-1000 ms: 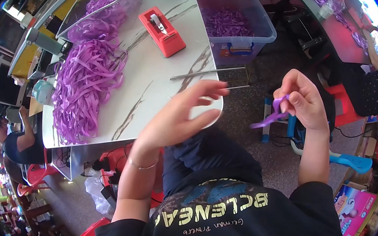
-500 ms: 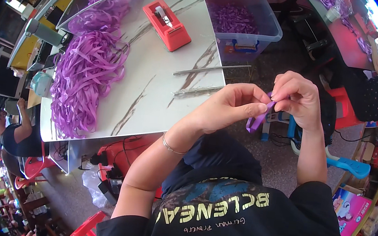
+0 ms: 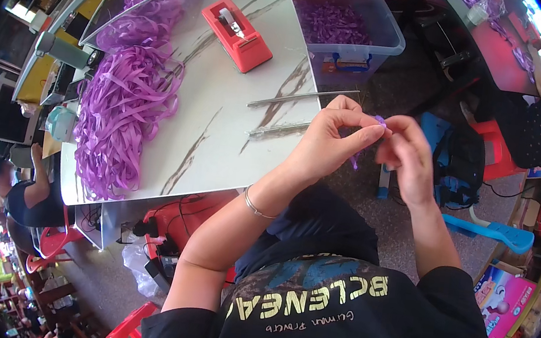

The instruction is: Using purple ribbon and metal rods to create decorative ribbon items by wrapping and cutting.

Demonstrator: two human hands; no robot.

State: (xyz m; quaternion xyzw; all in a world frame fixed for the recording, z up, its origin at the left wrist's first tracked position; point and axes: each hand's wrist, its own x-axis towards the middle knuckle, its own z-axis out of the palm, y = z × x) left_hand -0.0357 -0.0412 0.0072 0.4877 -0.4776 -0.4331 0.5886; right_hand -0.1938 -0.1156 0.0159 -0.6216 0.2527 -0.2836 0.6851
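One purple ribbon [image 3: 379,120] between left hand [image 3: 334,138], pinched on it, and right hand [image 3: 412,164], loosely curled, its grip unclear

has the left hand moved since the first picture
Yes, the left hand moved right relative to the white table, now mostly past its right edge.

From my head, a fisheye camera is looking down at my nearby hands [image 3: 333,143] and table [image 3: 225,154], seemingly warping toward its rim.

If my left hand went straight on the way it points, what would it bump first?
Likely the right hand, close ahead of the left hand and the purple ribbon it holds, though depth is unclear.
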